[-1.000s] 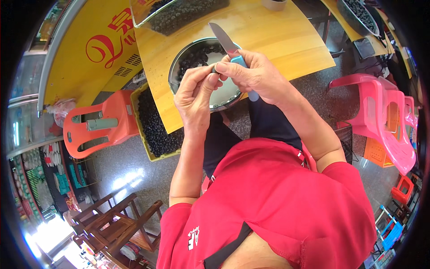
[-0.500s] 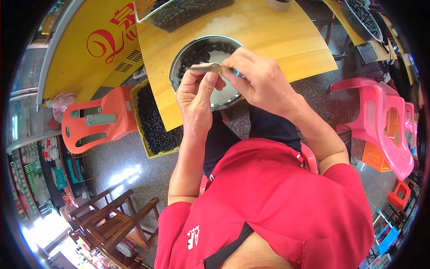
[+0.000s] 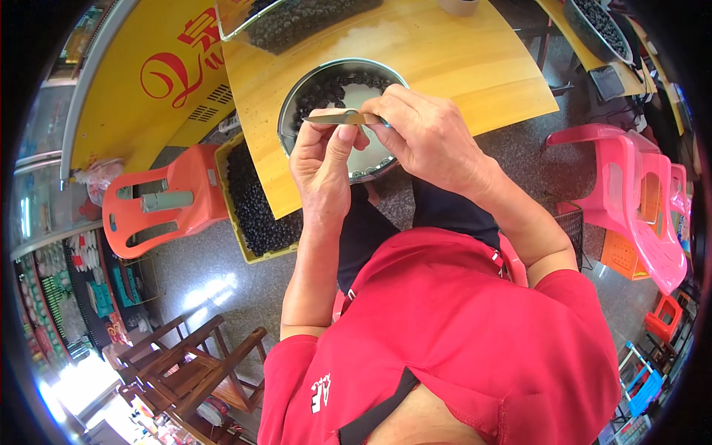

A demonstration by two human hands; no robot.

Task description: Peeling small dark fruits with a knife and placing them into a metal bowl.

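Note:
Above a round metal basin (image 3: 368,177), both hands meet fingertip to fingertip. My right hand (image 3: 434,133) is closed around a small knife (image 3: 322,119), its blade pointing left across my left fingertips. Closed in a pinch, my left hand (image 3: 324,156) has its thumb up against the blade; a small greyish bit shows there, too small to name. Dark roundish pieces (image 3: 322,95) are heaped at the basin's far and left side, and the pale bottom shows elsewhere. My hands hide part of the basin.
The basin stands at the near edge of a wooden table (image 3: 475,81). A clear bin (image 3: 311,26) of dark pieces is at the back. Left of my legs, a yellow crate (image 3: 271,256) holds more, beside an orange chair (image 3: 196,194). Pink plastic chairs (image 3: 630,178) stand at right.
The knife blade has turned slightly, so more of its flat side shows. Both hands stay over the basin, and the view has shifted a little.

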